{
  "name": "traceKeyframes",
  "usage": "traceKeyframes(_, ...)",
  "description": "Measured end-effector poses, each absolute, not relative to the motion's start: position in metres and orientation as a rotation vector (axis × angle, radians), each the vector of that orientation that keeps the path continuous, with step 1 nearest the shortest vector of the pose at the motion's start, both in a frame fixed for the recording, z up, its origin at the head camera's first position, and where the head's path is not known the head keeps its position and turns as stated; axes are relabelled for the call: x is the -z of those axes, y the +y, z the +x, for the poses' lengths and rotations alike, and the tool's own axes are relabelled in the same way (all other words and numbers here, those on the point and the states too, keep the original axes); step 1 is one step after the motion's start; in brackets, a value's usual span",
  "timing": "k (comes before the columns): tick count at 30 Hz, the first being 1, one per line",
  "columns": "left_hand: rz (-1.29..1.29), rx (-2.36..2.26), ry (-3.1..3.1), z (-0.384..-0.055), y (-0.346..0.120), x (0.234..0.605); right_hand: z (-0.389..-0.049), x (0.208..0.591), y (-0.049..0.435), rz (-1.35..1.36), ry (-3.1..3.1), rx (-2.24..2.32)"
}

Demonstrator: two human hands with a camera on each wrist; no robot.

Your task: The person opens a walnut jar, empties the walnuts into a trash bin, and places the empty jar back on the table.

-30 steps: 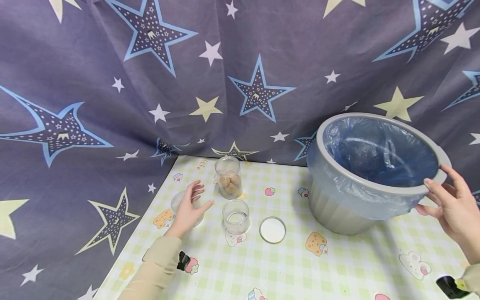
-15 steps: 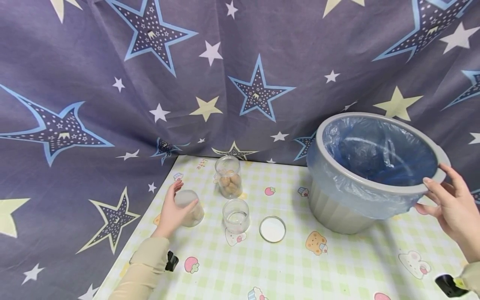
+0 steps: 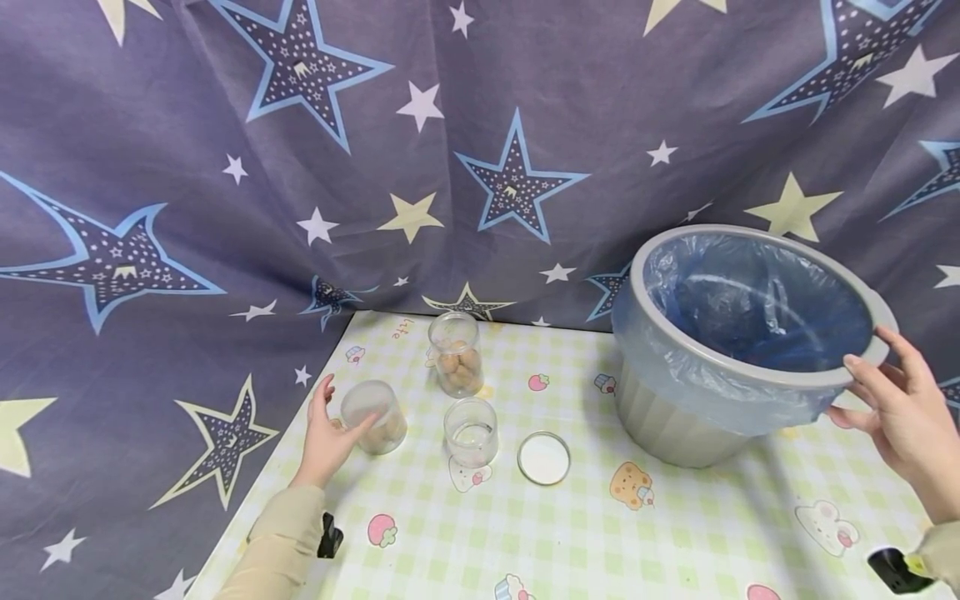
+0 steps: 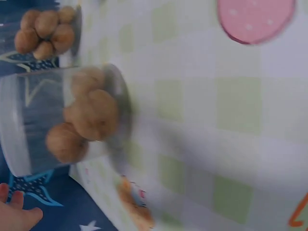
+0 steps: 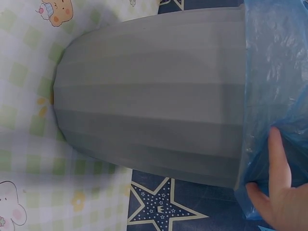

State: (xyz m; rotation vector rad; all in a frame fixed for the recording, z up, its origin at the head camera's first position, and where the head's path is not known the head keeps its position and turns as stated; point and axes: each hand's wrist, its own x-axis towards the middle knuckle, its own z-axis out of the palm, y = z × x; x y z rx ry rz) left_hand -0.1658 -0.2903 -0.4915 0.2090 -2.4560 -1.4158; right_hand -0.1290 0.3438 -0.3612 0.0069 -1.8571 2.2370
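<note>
My left hand [image 3: 326, 442] is at the left of a lidded clear jar [image 3: 375, 421], fingers spread and thumb overlapping its near side. In the left wrist view the same jar [image 4: 31, 122] stands apart from the fingertips, holding round brown walnut-like pieces [image 4: 96, 115]. My right hand [image 3: 903, 408] grips the right rim of a grey trash can [image 3: 675, 425], thumb below the rim and fingers over it. The can is lined with a blue plastic bag [image 5: 274, 62], pressed in by the fingers in the right wrist view.
A taller clear jar [image 3: 456, 333] with similar brown pieces stands farther back. Nearer stands a short clear jar [image 3: 471, 442] with nothing inside. A round white lid [image 3: 544, 458] lies flat beside it on the checked tablecloth [image 3: 570, 542]. A starry curtain [image 3: 510, 275] hangs behind.
My left hand has moved left, from above the lidded jar to its left side, uncovering more of it. The right hand keeps its grip on the can, which stays put.
</note>
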Motion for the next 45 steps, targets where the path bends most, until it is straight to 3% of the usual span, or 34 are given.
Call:
traceKeyframes(14,0.32,1.617,-2.42,-0.166,-0.296,0.53,-0.129,0.366,0.347,0.022,-1.842,-2.232)
traceKeyframes(45,0.392,1.764,-2.395,-0.177,-0.286,0.563,-0.13,0.365,0.346,0.03,-1.835,-2.228)
